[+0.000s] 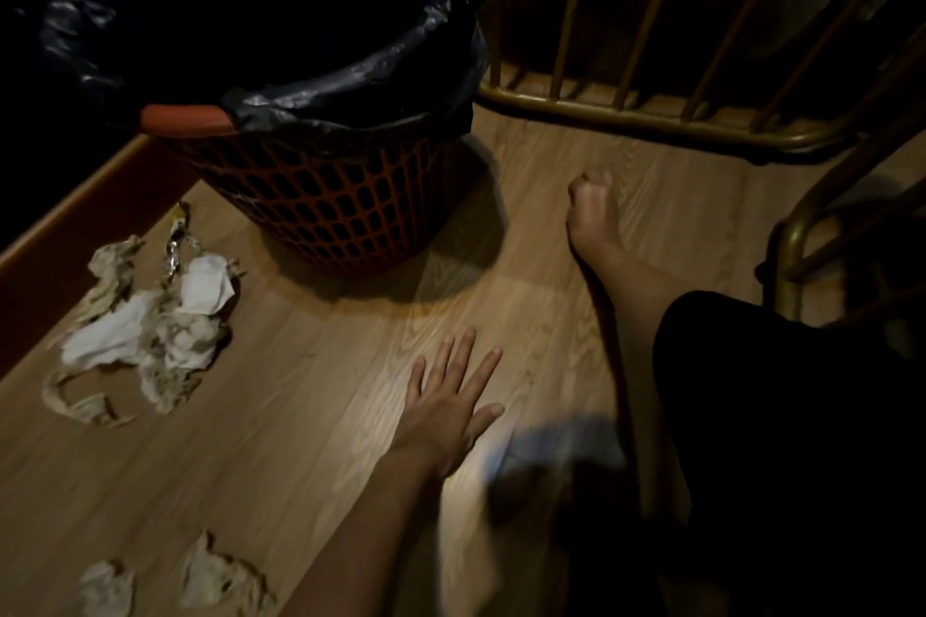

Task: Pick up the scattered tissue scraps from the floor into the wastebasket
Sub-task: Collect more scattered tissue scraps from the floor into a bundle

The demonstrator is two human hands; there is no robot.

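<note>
A wood-grain floor (310, 416) is filling most of the dim view, lit in a patch near the middle, with a dark baseboard running along its left edge. A brass-coloured railing (626, 115) is standing across the upper right. At upper left, an orange lattice wastebasket (330, 210) lined with a black plastic bag (280, 15) is sitting upright on the floor, its mouth open and dark inside. A person's bare leg and foot (594, 215) are stretching out to the right of the wastebasket, the toes pointing toward the railing. One forearm is reaching in from the bottom centre, and the hand (451, 406) is lying palm down just over or on the floor, fingers straight and spread, its grip apart and holding nothing; which hand it is cannot be told for certain, though the thumb on the right suggests the left. The other hand is out of sight. The tissue scraps (145, 341) are lying in a crumpled white heap on the floor left of the hand and just beside the wastebasket's base, with a strip of foil wrapper (175, 251) among them. Two smaller scraps (215, 576) are lying apart near the bottom left edge.
</note>
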